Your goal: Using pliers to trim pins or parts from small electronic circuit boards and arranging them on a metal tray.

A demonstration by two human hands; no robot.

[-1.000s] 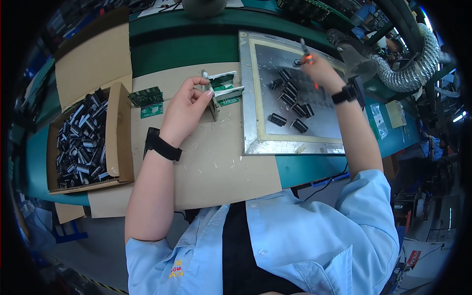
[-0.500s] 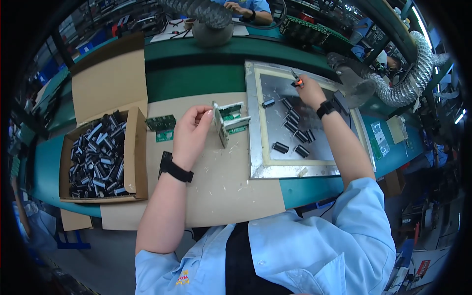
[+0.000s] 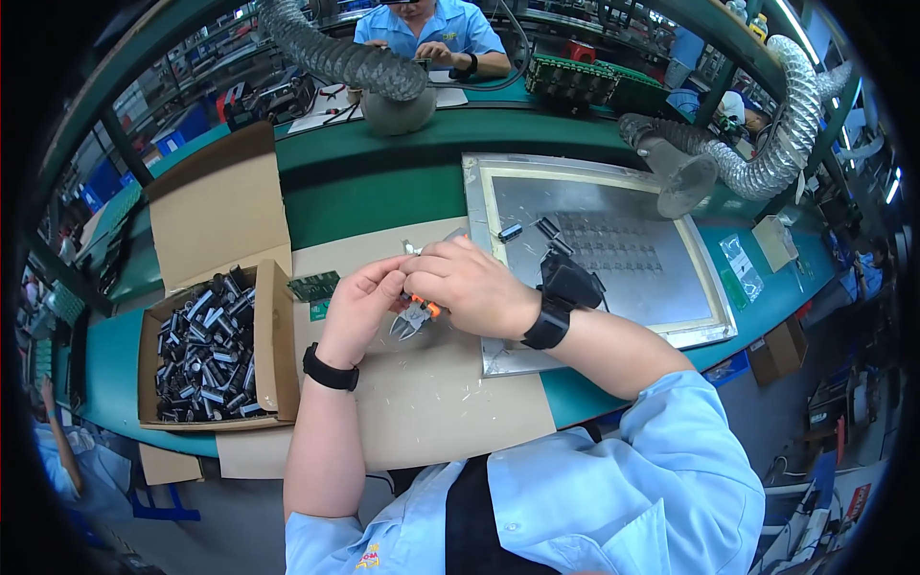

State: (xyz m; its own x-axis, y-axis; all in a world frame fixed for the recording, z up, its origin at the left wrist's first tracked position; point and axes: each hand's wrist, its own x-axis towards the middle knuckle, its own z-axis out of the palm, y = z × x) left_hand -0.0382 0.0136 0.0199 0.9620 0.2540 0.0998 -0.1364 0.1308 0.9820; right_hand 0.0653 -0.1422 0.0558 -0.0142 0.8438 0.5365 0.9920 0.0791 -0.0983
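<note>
In front of me both hands meet over the brown sheet. My left hand (image 3: 356,305) pinches a small circuit board; only a pale edge of the board (image 3: 410,247) shows above the fingers. My right hand (image 3: 471,286) is closed round a pair of side cutters (image 3: 412,319) with orange on the handles. The cutters' jaws point down toward me, below the fingers. The right fingertips also touch the board beside the left ones; most of it is hidden. Left of the hands lies another green circuit board (image 3: 314,286).
An open cardboard box (image 3: 276,335) full of black capacitors (image 3: 203,350) stands at the left. On the right lies a metal-framed panel (image 3: 707,311) with a few loose capacitors (image 3: 511,232). Silver ducts (image 3: 791,125) hang beyond. A co-worker (image 3: 436,34) sits opposite.
My right hand has come left from over the panel to the left hand, bringing the cutters, whose jaws now point downward. The left hand still holds the board. The view has shifted slightly.
</note>
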